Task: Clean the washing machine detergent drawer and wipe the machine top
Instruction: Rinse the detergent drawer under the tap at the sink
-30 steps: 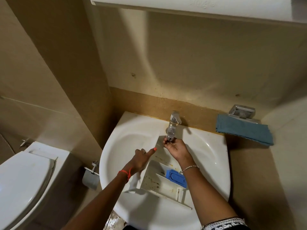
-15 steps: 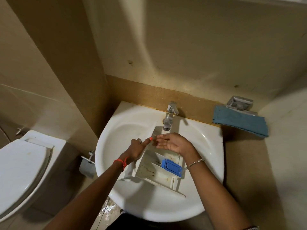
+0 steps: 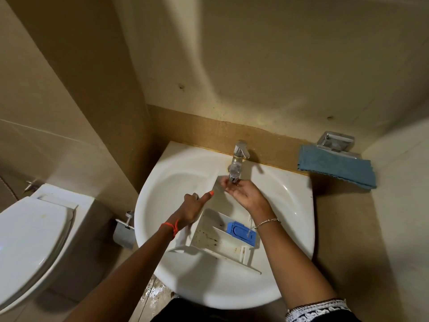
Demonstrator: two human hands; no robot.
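A white detergent drawer [image 3: 218, 238] lies tilted in the white sink [image 3: 292, 205], stained brown inside, with a blue insert [image 3: 241, 233] in its right compartment. My left hand [image 3: 192, 205] grips the drawer's left wall, thumb stretched toward the drawer's far end. My right hand [image 3: 243, 194] is held just under the spout of the chrome tap [image 3: 238, 159], fingers relaxed and slightly cupped, holding nothing. A folded blue cloth [image 3: 336, 166] lies on the ledge to the right of the sink.
A chrome soap dish [image 3: 336, 141] is fixed to the wall above the cloth. A white toilet [image 3: 30, 240] stands at the left, with a paper holder [image 3: 124, 231] between it and the sink. The floor below the sink looks wet.
My right hand dropped away from the tap spout half a second ago and has come back up under it. My left hand keeps its hold on the drawer.
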